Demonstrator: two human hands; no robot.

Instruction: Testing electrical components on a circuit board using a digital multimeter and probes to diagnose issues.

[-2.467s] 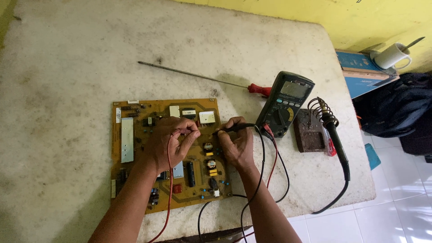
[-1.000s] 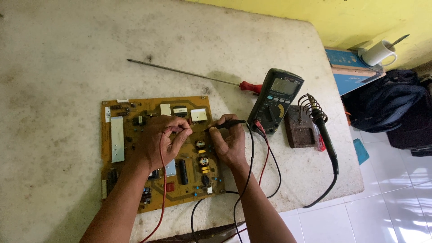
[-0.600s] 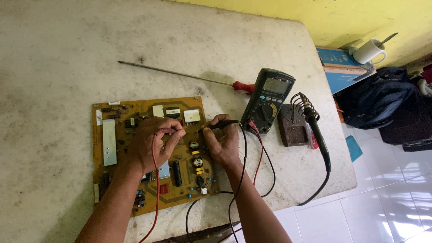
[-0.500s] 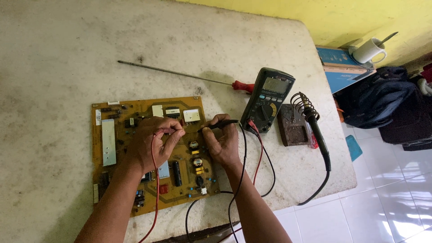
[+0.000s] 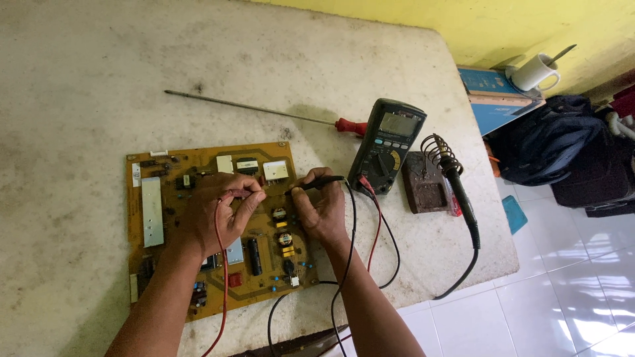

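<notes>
On the pale, stained tabletop [image 5: 99, 66] I have the yellow circuit board [image 5: 198, 173] lying flat near the front edge, and it is by far the biggest thing in play. To its right, propped at a slant, stands the dark multimeter [image 5: 389, 144], with red and black leads running from its sockets back toward me. Beside that sits a rusty soldering iron stand [image 5: 428, 188] with the black soldering iron [image 5: 463, 201] resting in its coil, cord trailing off the edge. A long screwdriver [image 5: 264, 110] with a red handle lies above the board.

My left hand [image 5: 215, 215] is curled over the middle of the board, pinching the red probe [image 5: 233, 194] between thumb and fingers. My right hand [image 5: 321, 208] pinches the black probe [image 5: 322, 181], its tip aimed left toward the same patch of board. I judge this to be the measuring step: both tips look set close together among the components, though I cannot tell which contacts they touch. The next move, I think, calls for steady tips and a glance up at the meter's display.

Beyond the tabletop, a yellow wall, a white mug [image 5: 534, 71] on a blue box, a dark backpack [image 5: 549, 145], and white floor tiles.
</notes>
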